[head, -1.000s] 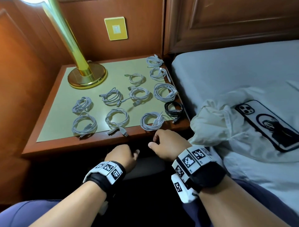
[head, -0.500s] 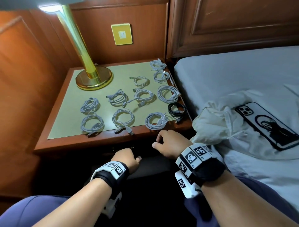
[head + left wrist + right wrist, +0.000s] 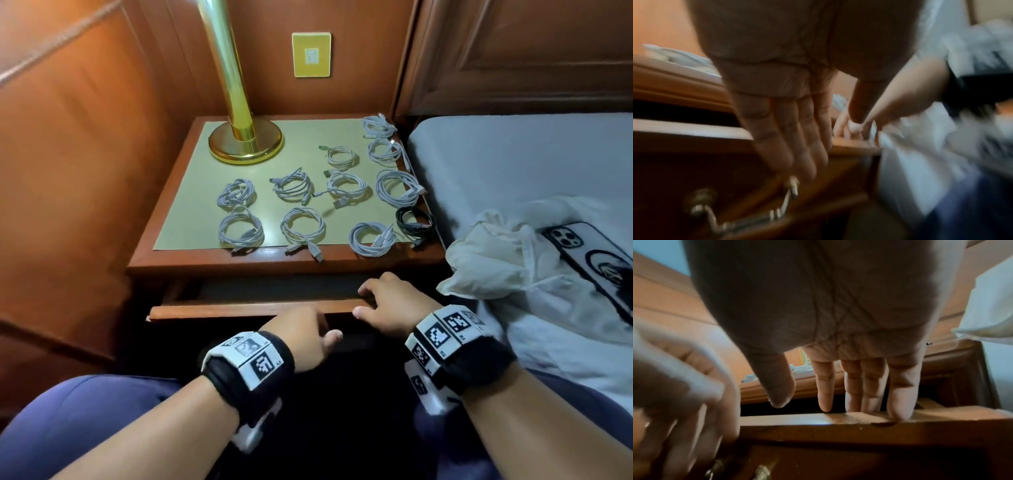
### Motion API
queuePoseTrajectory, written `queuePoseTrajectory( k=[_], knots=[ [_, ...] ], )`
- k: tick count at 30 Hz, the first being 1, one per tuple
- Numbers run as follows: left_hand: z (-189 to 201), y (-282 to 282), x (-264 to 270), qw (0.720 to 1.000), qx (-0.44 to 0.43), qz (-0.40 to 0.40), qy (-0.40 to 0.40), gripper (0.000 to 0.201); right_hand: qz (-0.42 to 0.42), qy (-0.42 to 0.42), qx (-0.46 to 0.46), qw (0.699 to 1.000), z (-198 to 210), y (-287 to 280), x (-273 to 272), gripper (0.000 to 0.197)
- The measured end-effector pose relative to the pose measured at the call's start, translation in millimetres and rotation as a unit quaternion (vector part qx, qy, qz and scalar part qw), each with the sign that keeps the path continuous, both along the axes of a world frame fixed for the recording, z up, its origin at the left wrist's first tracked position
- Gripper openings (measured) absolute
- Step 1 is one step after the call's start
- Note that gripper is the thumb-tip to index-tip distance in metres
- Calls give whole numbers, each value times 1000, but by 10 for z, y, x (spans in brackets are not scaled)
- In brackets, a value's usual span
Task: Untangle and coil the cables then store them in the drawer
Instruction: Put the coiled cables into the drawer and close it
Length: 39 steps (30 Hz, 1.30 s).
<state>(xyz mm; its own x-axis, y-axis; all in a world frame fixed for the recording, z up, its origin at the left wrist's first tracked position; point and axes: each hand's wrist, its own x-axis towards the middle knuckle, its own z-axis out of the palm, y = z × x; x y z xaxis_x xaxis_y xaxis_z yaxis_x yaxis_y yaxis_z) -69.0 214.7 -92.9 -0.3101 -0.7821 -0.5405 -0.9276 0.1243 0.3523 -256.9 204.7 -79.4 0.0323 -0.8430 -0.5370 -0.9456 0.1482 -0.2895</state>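
Drawer (image 3: 253, 310) is seen partly pulled out below the tabletop (image 3: 212, 262). Right hand (image 3: 394, 301) is laid on the drawer's front top edge: fingers (image 3: 900, 402) straight, tips on the wood, nothing held in the grip. Left hand (image 3: 301, 337) is placed in front of the drawer face, fingers (image 3: 789, 146) extended just above the brass handle (image 3: 748, 216); contact cannot be told, view blurred. No cable is held in either grip. White coiled cables (image 3: 303, 229) are laid out in rows on the tabletop, one black coil (image 3: 412, 221) at the right edge. Brass lamp (image 3: 245, 142) stands at the back left. Phone (image 3: 592, 260) is lying on the bed (image 3: 513, 154).
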Motion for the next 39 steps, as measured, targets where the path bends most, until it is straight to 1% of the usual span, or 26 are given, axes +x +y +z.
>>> queuePoseTrajectory(
  k=[2, 3, 5, 7, 9, 12, 14, 16, 20, 23, 25, 30, 37, 39],
  knots=[
    [162, -49, 94, 997, -28, 41, 60, 33, 8, 9, -8, 1000, -15, 7, 49, 54],
    [227, -87, 146, 995, -53, 52, 67, 31, 10, 8, -11, 1000, -15, 7, 75, 54],
    [308, -161, 250, 991, -111, 52, 45, 28, 14, 6, -12, 1000, -8, 13, 119, 55],
    [319, -230, 334, 989, -143, 35, -6, 29, 20, 4, -6, 1000, -13, 13, 167, 57],
    [301, -294, 366, 991, -121, 21, -60, 35, 27, 5, 0, 1000, -24, -2, 209, 60],
    [261, -379, 331, 993, -61, 12, -103, 46, 35, 15, 3, 999, -22, -27, 248, 59],
    [230, -421, 301, 992, -44, 1, -118, 48, 39, 22, 3, 999, -11, -32, 260, 57],
    [192, -473, 294, 992, -46, 7, -118, 46, 33, 26, 3, 999, 5, -39, 277, 55],
    [65, -619, 300, 993, -29, 19, -117, 50, 13, 15, -3, 1000, 30, -84, 344, 54],
    [-14, -707, 296, 991, -27, 16, -132, 49, 5, 10, -3, 1000, 16, -126, 414, 54],
    [-52, -731, 297, 990, -23, 14, -139, 49, 8, 24, 3, 1000, -7, -150, 453, 52],
    [-76, -654, 284, 985, -24, -25, -167, 51, 16, 64, 6, 998, -65, -189, 484, 42],
    [-139, -521, 316, 983, -55, -47, -168, 53, 38, 71, -10, 997, -176, -70, 475, 52],
    [-120, -454, 325, 982, -68, -48, -167, 53, 42, 70, -23, 996, -194, -8, 476, 51]
  ],
)
